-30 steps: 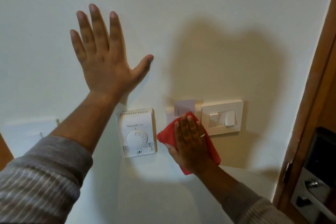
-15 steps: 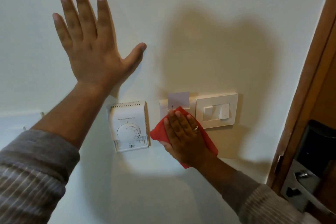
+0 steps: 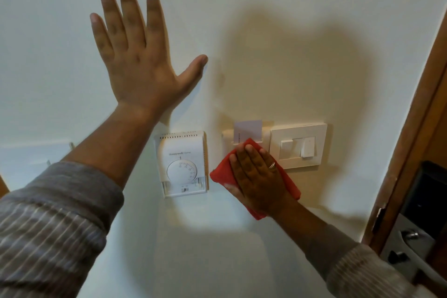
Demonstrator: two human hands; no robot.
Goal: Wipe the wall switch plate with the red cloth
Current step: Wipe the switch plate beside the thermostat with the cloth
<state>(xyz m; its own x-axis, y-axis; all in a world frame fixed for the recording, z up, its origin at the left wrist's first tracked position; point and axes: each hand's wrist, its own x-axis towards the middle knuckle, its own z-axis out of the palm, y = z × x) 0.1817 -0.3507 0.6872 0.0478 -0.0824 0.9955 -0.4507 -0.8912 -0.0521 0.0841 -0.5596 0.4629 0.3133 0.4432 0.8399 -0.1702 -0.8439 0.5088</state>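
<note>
My right hand (image 3: 257, 176) presses the red cloth (image 3: 221, 174) flat against the wall, over the lower part of a small card-holder plate (image 3: 227, 136) that has a pale card (image 3: 248, 129) standing in it. The white wall switch plate (image 3: 298, 145) with two rocker switches sits just right of my fingers, uncovered. My left hand (image 3: 137, 55) lies flat on the wall higher up to the left, fingers spread, holding nothing.
A white dial thermostat (image 3: 183, 163) is mounted between my two arms. A wooden door frame (image 3: 416, 123) runs down the right edge, with a dark electronic lock and metal handle (image 3: 411, 234) below it.
My right hand with the cloth has slid slightly up and left over the card-holder plate. My left hand stays flat on the wall; the view has shifted a little.
</note>
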